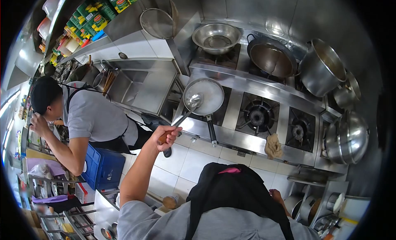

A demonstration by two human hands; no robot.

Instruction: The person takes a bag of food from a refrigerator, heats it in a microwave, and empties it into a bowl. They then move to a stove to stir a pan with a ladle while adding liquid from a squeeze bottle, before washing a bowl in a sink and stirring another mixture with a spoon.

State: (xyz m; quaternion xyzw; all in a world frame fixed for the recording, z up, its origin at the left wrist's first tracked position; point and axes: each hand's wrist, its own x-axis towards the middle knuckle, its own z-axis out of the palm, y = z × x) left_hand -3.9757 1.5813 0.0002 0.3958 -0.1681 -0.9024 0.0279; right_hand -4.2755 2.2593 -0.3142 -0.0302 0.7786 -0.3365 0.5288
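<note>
My left hand (167, 137) is wrapped round the wooden handle of a metal ladle (194, 101). The ladle's bowl is over the pale liquid in a frying pan (219, 86), at the pan's left side. This pan sits on the front left burner, its black handle pointing down toward me. Low at my right side, partly behind my black apron (231, 184), is my right hand (277, 194); only some of it shows, and its fingers are too unclear to read.
Two bare burners (257, 115) lie right of the pan, with a crumpled cloth (273, 146) on the stove's front edge. Behind stand a bowl (216, 37), a wok (271, 56) and a tall pot (322, 66). Another person (97, 112) stands at left beside a blue bin (103, 167).
</note>
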